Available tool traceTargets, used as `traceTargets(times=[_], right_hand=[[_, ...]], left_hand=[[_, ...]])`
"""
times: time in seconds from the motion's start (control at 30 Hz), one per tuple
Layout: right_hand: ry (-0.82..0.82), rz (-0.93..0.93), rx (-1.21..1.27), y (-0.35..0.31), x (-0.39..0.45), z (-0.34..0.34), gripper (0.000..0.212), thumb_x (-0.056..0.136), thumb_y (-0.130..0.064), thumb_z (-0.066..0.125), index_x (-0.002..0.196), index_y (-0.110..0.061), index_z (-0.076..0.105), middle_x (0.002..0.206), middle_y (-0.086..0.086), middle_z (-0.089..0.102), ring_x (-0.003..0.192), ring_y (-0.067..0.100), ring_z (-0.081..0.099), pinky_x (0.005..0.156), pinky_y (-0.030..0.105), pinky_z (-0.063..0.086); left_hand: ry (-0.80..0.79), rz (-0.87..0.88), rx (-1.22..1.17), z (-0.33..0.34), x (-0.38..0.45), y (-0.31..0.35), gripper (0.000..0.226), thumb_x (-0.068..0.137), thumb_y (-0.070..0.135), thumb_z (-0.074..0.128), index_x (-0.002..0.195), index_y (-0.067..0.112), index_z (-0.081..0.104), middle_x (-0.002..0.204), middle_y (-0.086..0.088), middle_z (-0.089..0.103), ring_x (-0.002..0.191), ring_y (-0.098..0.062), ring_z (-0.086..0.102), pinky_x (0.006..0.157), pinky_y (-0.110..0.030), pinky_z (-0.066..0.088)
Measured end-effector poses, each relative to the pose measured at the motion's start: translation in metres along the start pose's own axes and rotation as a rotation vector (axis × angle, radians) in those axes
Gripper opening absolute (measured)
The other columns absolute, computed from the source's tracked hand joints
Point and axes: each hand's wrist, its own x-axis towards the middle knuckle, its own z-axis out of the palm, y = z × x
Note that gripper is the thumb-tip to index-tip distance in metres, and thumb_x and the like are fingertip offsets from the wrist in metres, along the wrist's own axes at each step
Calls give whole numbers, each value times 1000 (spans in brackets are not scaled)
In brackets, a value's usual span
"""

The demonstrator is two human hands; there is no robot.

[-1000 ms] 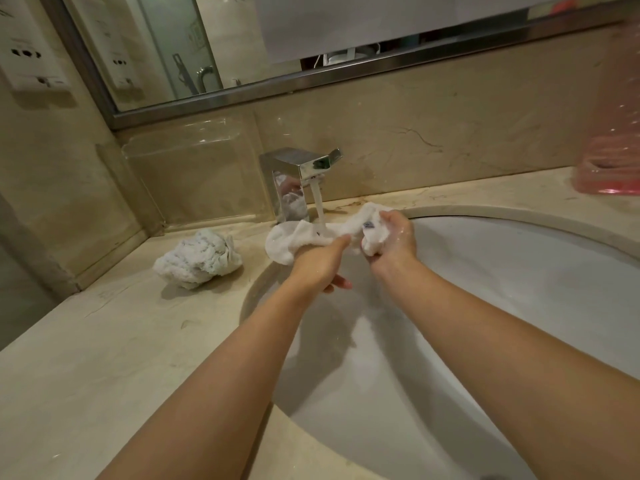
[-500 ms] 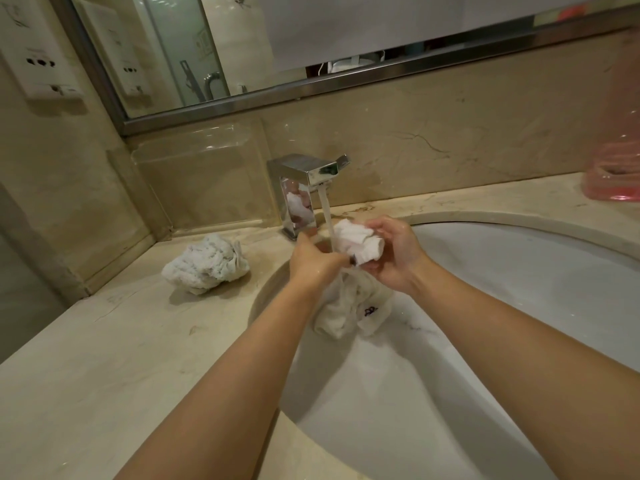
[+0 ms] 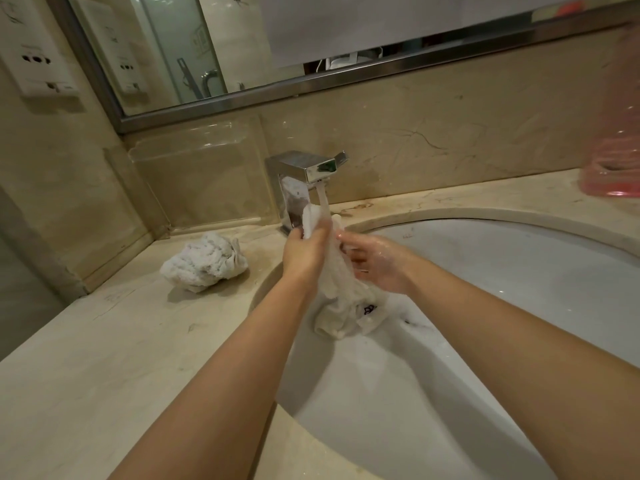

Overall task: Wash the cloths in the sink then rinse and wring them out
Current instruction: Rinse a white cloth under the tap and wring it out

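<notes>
A wet white cloth (image 3: pixel 337 306) hangs over the white sink basin (image 3: pixel 502 306), its top end under the running stream from the chrome faucet (image 3: pixel 306 169). My left hand (image 3: pixel 304 252) grips the cloth's upper part just below the spout. Wet and with its fingers fairly straight, my right hand (image 3: pixel 377 261) touches the cloth's right side at mid-length. The lower end, with a small dark printed mark, dangles into the basin. A second white cloth (image 3: pixel 207 263) lies crumpled on the marble counter left of the sink.
A pink translucent container (image 3: pixel 613 164) stands at the right edge of the counter (image 3: pixel 104 341). A clear plastic tray (image 3: pixel 197 174) leans on the back wall left of the faucet. Above it runs a mirror with a metal frame; wall sockets sit at the far left.
The cloth was stretched, then bunched between both hands; now it hangs long from my left hand. My right hand has let go of the bunch and moved lower, fingers straightened.
</notes>
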Motion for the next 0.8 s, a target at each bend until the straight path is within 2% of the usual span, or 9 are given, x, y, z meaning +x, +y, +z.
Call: traceTargets(times=[0.1, 0.2, 0.33, 0.47, 0.53, 0.6, 0.63, 0.7, 0.8], right_hand=[[93, -46, -12, 7, 5, 8, 25, 94, -34, 59, 114, -20, 65, 94, -3, 68, 90, 15, 62, 86, 31, 47], [182, -133, 91, 6, 11, 6, 22, 99, -24, 53, 118, -22, 63, 93, -5, 69, 84, 12, 63, 76, 28, 50], [166, -144, 174, 7, 16, -5, 24, 99, -18, 53, 121, -18, 62, 103, 1, 70, 93, 18, 65, 92, 36, 49], [113, -113, 190, 10, 16, -6, 46, 83, -20, 72, 126, -10, 61, 112, 10, 71, 105, 28, 67, 101, 46, 48], [72, -124, 137, 8, 14, -3, 37, 81, -16, 74, 117, -9, 67, 107, 10, 73, 103, 28, 68, 99, 44, 50], [28, -125, 129, 7, 12, 2, 37, 79, -22, 75, 114, -10, 69, 103, 9, 73, 100, 26, 67, 99, 40, 50], [4, -122, 161, 7, 12, 4, 40, 80, -29, 72, 115, -9, 69, 101, 7, 71, 97, 23, 66, 98, 36, 49], [-53, -102, 290, 6, 9, 5, 45, 90, -44, 55, 112, -6, 67, 96, 7, 66, 90, 19, 60, 90, 31, 46], [-181, -92, 466, 5, 5, -2, 53, 93, -44, 35, 101, -6, 71, 94, 11, 65, 90, 22, 55, 89, 32, 43]], left_hand=[[-32, -15, 2, 2, 0, 2, 58, 96, 59, 38, 125, 13, 59, 116, -9, 67, 105, -25, 63, 96, -44, 50], [57, -84, -47, 3, 2, 4, 60, 100, 54, 29, 133, 10, 54, 127, -12, 61, 116, -29, 57, 103, -44, 44], [125, -197, -245, -1, 2, 8, 61, 100, 52, 30, 139, 9, 47, 137, -12, 53, 126, -31, 50, 109, -45, 39], [121, -184, -324, -8, 2, 10, 53, 99, 41, 39, 132, 3, 54, 128, -18, 58, 117, -33, 56, 103, -45, 44], [83, -145, -309, -8, 1, 9, 49, 99, 38, 40, 124, 0, 57, 126, -22, 60, 108, -31, 59, 92, -40, 49], [-4, -139, -329, -6, -2, 11, 50, 99, 47, 40, 113, 4, 61, 118, -22, 64, 104, -29, 63, 90, -38, 50], [-65, -127, -327, -5, -5, 12, 57, 96, 54, 41, 112, 4, 63, 113, -21, 67, 104, -30, 64, 93, -40, 50], [-148, -58, -237, -2, -7, 13, 63, 90, 60, 50, 116, 4, 64, 108, -19, 70, 103, -29, 67, 94, -41, 51], [-108, 18, -106, 0, -9, 11, 46, 86, 38, 69, 116, 4, 64, 104, -15, 71, 99, -26, 69, 83, -36, 54]])
